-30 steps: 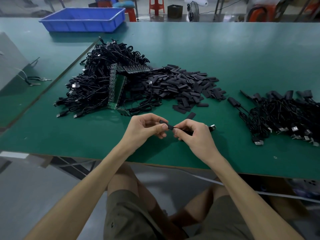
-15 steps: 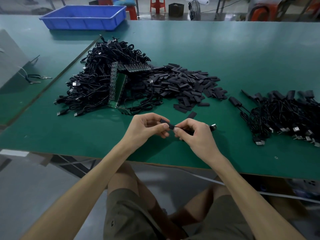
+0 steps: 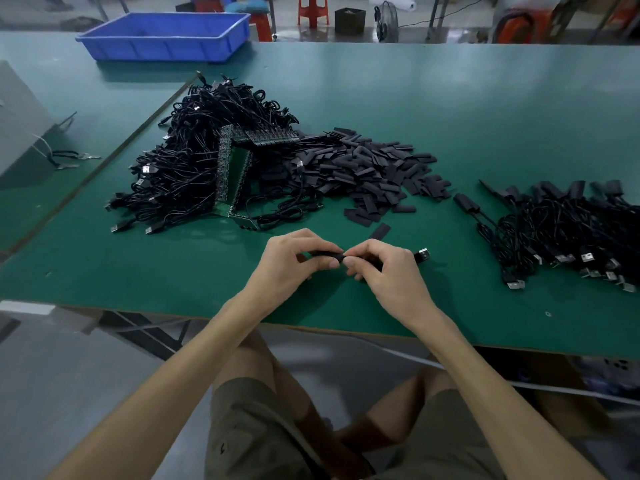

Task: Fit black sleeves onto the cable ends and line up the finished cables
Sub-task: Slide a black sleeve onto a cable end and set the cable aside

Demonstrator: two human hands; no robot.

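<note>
Above desk front edge: sleeve, likely light, soft, pinched by left hand; cable, limp, gripped by right hand near its end; best held close to tips.

You are seated in a small electronics assembly workshop, a production floor rather than a home. The long green-matted work table carries a big tangled heap of black USB cables, bulk stock by the hundred. Green printed circuit board panels lean into that heap. Just right of the heap lies a spread of flat black sleeves, and far right of it a second batch of black cables with sleeved ends. Behind the heap sits a blue plastic tray. Farther behind it stand red plastic stools and a small fan. On your side of the heap, below the table edge, is grey hard floor.
</note>
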